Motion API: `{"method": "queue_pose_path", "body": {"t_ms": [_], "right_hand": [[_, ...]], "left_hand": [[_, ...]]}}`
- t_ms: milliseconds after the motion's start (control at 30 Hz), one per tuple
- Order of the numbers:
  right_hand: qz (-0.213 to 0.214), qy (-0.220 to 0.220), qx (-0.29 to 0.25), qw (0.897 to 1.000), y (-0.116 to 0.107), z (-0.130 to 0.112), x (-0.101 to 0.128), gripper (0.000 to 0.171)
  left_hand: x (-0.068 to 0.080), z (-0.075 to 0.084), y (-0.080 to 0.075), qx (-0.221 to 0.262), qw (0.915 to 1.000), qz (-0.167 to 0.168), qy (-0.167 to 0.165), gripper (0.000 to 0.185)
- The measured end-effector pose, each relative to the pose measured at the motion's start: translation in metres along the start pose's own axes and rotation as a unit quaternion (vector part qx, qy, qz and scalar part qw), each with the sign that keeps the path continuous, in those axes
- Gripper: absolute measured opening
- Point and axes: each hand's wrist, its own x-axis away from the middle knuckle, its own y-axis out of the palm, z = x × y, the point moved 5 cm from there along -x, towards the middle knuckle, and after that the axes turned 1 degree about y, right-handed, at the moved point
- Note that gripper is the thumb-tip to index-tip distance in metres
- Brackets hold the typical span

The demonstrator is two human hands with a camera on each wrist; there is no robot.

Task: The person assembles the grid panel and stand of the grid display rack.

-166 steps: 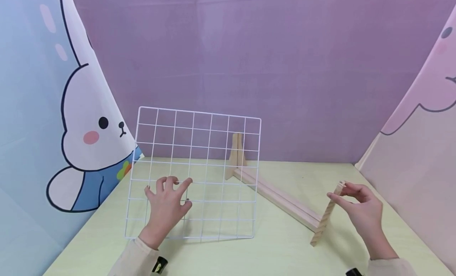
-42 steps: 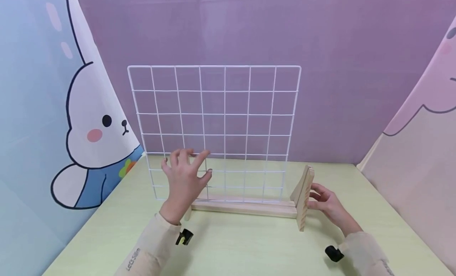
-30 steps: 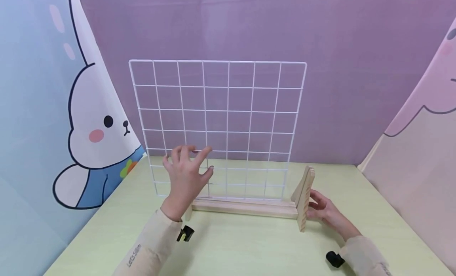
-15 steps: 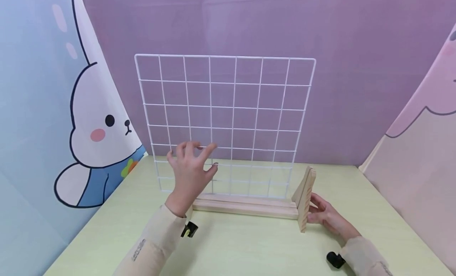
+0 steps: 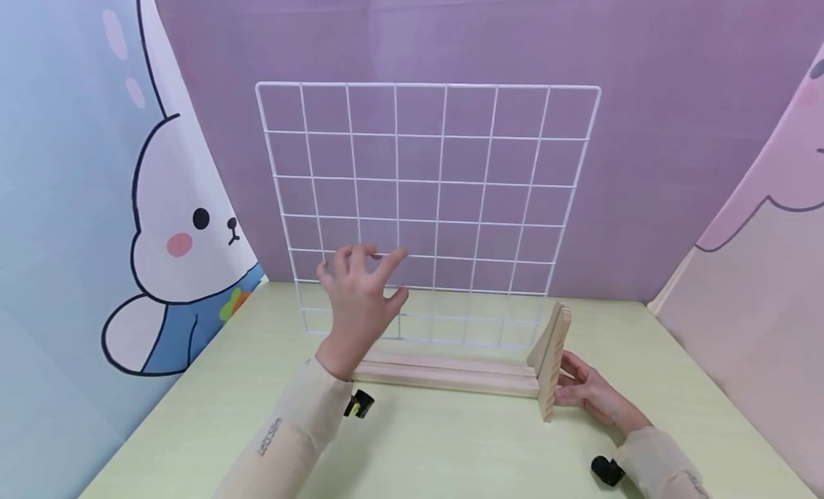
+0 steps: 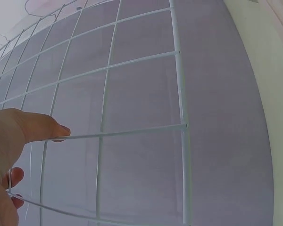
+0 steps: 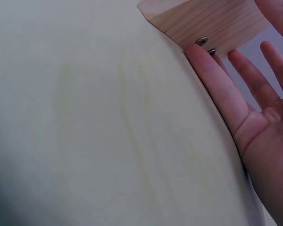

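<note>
In the head view my left hand (image 5: 360, 299) grips the lower left part of a white wire grid panel (image 5: 440, 181). The left wrist view shows its thumb (image 6: 45, 128) pressed along one wire and fingertips curled behind the grid. Upright, the panel's bottom edge shows above the grooved crossbar of a wooden stand (image 5: 450, 376), apart from it in this view. Extended fingers of my right hand (image 5: 595, 395) touch the outer face of the stand's right end piece (image 5: 552, 363), close to two screws (image 7: 202, 41) in the right wrist view. My left forearm hides the stand's left end.
The stand rests on a pale yellow-green table (image 5: 476, 449). A purple cloth backdrop (image 5: 644, 163) hangs behind, with printed rabbit cloth (image 5: 174, 199) at the left and pink and cream cloth (image 5: 772, 284) at the right.
The stand has turned from slanting to facing me. My left hand has raised the panel and carried it right, rising further lately. My right hand has shifted from the end piece's top to its outer face.
</note>
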Motion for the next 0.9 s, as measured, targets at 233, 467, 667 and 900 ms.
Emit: {"method": "queue_pose_path", "body": {"t_ms": [233,467,667,900], "right_hand": [[-0.016,-0.009,-0.018,1.000,-0.002,0.001,0.000,0.070],[-0.014,-0.007,-0.011,1.000,-0.003,0.002,0.001,0.068],[0.002,0.002,-0.001,1.000,-0.004,0.001,0.002,0.066],[-0.007,-0.004,-0.004,1.000,-0.005,0.002,0.002,0.067]], "left_hand": [[-0.010,0.008,0.007,0.003,1.0000,0.000,0.003,0.046],[-0.017,0.014,0.011,0.000,1.0000,0.005,0.003,0.046],[-0.021,0.018,0.017,-0.002,1.0000,0.006,0.002,0.048],[-0.024,0.022,0.025,-0.005,1.0000,0.004,0.002,0.048]]}}
